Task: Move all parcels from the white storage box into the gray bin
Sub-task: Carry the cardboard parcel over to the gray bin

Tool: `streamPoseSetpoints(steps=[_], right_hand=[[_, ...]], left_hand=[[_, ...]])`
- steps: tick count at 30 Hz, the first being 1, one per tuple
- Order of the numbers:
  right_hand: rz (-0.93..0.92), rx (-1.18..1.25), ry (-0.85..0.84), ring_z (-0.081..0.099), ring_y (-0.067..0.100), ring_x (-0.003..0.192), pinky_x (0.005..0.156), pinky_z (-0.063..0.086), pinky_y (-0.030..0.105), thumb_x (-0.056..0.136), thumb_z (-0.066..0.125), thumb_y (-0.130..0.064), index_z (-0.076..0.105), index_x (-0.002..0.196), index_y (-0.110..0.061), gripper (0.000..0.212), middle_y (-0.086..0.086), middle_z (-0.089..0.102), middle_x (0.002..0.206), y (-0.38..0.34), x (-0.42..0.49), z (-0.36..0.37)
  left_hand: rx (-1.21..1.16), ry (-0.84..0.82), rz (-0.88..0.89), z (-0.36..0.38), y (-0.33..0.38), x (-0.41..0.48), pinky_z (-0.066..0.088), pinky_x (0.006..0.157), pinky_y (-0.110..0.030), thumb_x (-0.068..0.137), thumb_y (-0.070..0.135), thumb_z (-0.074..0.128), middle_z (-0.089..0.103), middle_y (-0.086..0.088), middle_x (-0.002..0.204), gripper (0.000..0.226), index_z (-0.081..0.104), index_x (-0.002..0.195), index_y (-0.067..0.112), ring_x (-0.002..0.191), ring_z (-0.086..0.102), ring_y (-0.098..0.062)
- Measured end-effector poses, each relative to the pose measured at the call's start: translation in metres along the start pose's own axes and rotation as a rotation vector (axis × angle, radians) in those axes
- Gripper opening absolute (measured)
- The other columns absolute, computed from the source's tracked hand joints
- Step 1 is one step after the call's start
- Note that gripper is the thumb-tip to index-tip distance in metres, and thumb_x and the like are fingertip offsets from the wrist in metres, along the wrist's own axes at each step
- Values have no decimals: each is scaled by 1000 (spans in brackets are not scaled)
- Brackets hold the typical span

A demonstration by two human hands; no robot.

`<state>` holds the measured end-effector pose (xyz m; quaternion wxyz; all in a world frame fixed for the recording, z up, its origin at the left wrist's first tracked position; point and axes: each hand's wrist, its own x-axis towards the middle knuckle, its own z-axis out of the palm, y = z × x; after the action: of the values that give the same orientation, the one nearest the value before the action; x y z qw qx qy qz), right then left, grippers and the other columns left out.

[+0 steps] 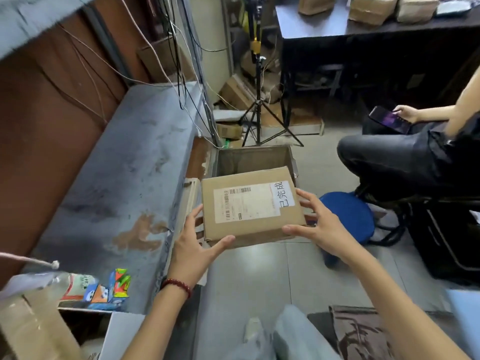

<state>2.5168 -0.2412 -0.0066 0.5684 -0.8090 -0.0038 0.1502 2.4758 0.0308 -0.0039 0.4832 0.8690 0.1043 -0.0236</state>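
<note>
Mid-transfer: cardboard parcel above gray bin near rim.
Left hand grips a corner, right hand presses splayed (label up); next: clear rim, lower in.

A cluttered parcel storeroom: cardboard boxes heaped on the floor, loose cables down the wall, packages on a black table.
</note>
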Motion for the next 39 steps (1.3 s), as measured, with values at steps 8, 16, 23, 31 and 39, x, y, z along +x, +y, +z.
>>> streamPoseSetpoints(steps=[8, 16, 23, 31, 39], right_hand=[[-103, -48, -202, 54, 4, 102, 77, 48, 15, 72, 82, -23, 34, 136, -46, 83, -7, 48, 130, -21, 149, -12], [-260, -206, -466, 55, -8, 93, 69, 46, 5, 70, 83, -22, 40, 132, -39, 78, -28, 47, 112, -66, 266, -16], [-349, -301, -695, 56, -8, 97, 80, 47, 8, 66, 87, -18, 45, 131, -33, 78, -18, 57, 115, -92, 318, 53], [-461, -388, -859, 59, 8, 101, 83, 49, 15, 66, 88, -23, 43, 133, -26, 80, -12, 57, 117, -113, 342, 145], [-530, -469, -940, 63, 11, 94, 79, 50, 13, 66, 88, -16, 36, 139, -21, 90, -8, 54, 119, -137, 398, 192]], left_hand=[[-86, 203, -134, 7, 11, 82, 44, 94, -25, 65, 40, 81, 45, 15, 129, 88, 34, 140, 34, 115, 49, -8], [-240, 464, -311, 25, 27, 124, 44, 90, -20, 68, 26, 84, 47, 10, 126, 85, 35, 137, 35, 110, 53, -10], [-309, 718, -455, 19, 0, 119, 49, 88, -19, 69, 19, 84, 51, 10, 125, 83, 33, 130, 43, 104, 58, -6], [-181, 848, -641, -19, -54, 113, 50, 96, -43, 65, 35, 85, 52, 3, 135, 93, 35, 143, 35, 117, 53, -14], [47, 835, -721, -47, -64, 158, 48, 88, -26, 70, 43, 80, 53, 2, 135, 89, 33, 145, 30, 111, 58, -13]])
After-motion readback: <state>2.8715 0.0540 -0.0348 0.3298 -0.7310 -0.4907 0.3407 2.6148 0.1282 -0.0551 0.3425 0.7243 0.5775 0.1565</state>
